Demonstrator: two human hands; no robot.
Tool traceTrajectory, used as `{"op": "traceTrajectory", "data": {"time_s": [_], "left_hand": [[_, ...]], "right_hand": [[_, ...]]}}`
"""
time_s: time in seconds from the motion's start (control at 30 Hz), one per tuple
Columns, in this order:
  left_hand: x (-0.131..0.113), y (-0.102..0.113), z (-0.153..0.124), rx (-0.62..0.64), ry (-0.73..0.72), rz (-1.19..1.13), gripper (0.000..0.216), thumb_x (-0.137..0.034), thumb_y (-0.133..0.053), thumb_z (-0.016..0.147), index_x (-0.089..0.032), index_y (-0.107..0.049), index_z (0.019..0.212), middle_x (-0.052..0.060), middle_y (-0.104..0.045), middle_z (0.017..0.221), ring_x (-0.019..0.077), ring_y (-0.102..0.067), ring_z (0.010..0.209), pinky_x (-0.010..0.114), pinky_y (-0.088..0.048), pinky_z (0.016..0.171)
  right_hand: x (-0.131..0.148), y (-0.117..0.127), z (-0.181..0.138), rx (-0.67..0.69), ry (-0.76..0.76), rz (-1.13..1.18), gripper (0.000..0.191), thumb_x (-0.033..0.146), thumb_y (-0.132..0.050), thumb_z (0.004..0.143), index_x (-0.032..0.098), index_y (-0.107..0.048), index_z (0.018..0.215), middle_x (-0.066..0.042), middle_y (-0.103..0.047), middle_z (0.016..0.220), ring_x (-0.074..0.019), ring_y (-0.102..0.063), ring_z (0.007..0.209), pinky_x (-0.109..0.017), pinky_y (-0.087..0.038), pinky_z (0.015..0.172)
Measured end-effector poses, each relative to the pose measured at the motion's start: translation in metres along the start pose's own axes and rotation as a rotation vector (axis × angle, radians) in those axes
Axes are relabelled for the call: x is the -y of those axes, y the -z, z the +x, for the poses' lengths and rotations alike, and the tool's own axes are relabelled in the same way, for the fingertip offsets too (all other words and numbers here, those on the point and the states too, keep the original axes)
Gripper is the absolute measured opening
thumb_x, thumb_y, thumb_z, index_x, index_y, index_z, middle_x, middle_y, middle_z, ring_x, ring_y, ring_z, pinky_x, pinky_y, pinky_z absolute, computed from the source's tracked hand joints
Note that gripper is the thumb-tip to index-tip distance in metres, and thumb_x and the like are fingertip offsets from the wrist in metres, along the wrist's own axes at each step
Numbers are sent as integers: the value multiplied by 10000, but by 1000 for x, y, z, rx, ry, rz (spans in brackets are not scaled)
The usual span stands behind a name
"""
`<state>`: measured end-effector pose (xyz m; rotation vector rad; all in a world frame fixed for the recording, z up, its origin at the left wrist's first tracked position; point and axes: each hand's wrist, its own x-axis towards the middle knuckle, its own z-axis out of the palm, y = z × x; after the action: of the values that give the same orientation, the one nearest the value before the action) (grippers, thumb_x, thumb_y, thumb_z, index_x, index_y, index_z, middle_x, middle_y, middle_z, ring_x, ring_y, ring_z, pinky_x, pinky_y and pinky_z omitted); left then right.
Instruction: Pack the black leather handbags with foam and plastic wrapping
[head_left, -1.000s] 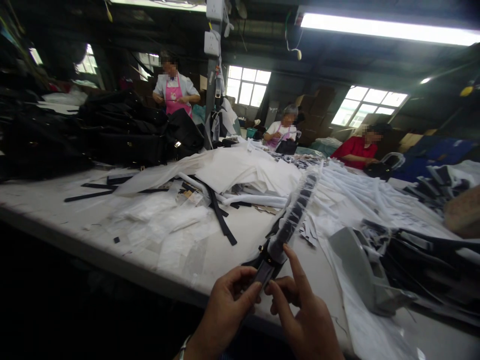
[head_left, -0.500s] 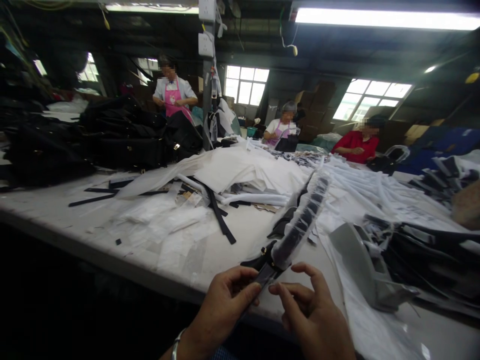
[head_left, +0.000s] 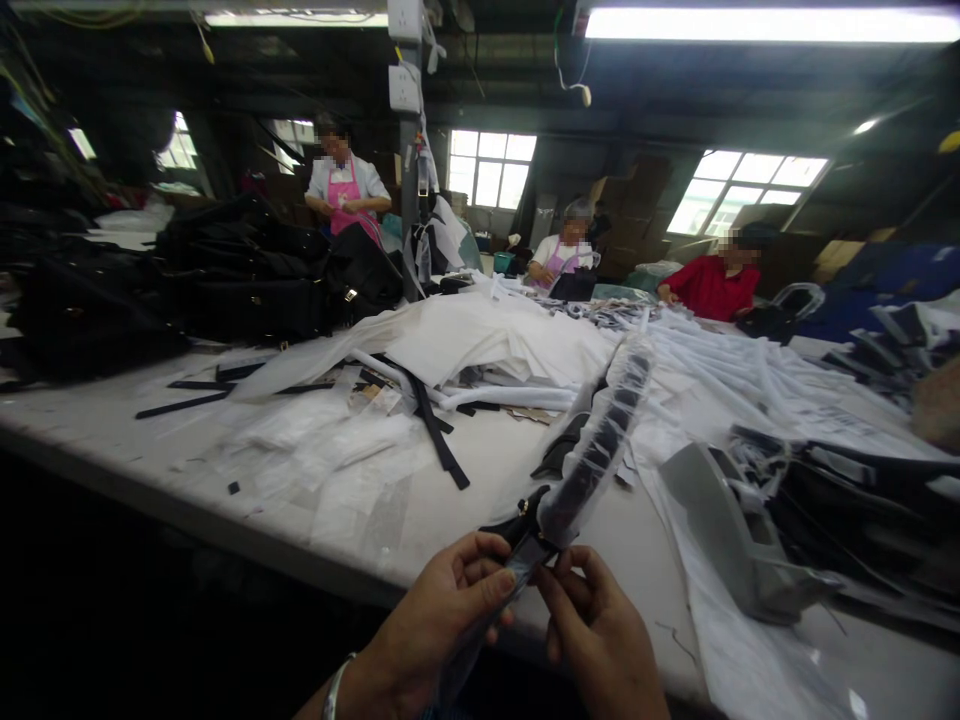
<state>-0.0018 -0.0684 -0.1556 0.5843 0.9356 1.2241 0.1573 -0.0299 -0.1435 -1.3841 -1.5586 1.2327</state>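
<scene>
A long black strap [head_left: 592,462] in a clear plastic sleeve rises from my hands and arcs away over the white table [head_left: 480,470]. My left hand [head_left: 442,620] pinches the strap's near end between thumb and fingers. My right hand [head_left: 600,630] is closed on the same end from the right, at the sleeve's mouth. A small black clasp with a metal part [head_left: 517,520] sits just above my fingers.
Black bags [head_left: 247,270] are piled at the back left. White folded sheets [head_left: 487,340], white sleeved straps [head_left: 720,380] and loose black straps [head_left: 439,430] cover the table. Grey and black pieces [head_left: 750,530] lie at the right. Three people work at the far side.
My right hand's fingers, spread half a second ago, have closed onto the strap's end. The strap has swung slightly. The left hand keeps its pinch.
</scene>
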Motion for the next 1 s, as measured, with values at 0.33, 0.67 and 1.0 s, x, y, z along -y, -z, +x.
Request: {"op": "traceTrajectory", "data": {"time_s": [0.33,0.67,1.0], "left_hand": [[-5,-1,1,47,65,83,412,-427,-804,726,-147,-520,829,-15,-591,654,65,-540,533,151,-357,460],[-6,0,-2,43,93,56,409,-399,-811,713,-154,-526,875,-4,-633,694,68,-564,510,151,-370,440],[-4,-10,-8,-51,-13,39,440,-412,-815,691,-196,-440,766,-54,-559,622,97,-582,513,169,-391,447]], "right_hand": [[-2,-11,11,85,49,-34,211,420,-535,852,264,-406,792,70,-673,563,-141,-571,329,-228,-420,396],[17,-10,19,102,93,-312,120,341,-527,784,259,-495,866,31,-712,675,-147,-591,341,-232,-419,357],[15,29,9,127,626,-741,97,303,-509,921,264,-595,897,36,-747,725,-152,-706,520,-202,-508,464]]}}
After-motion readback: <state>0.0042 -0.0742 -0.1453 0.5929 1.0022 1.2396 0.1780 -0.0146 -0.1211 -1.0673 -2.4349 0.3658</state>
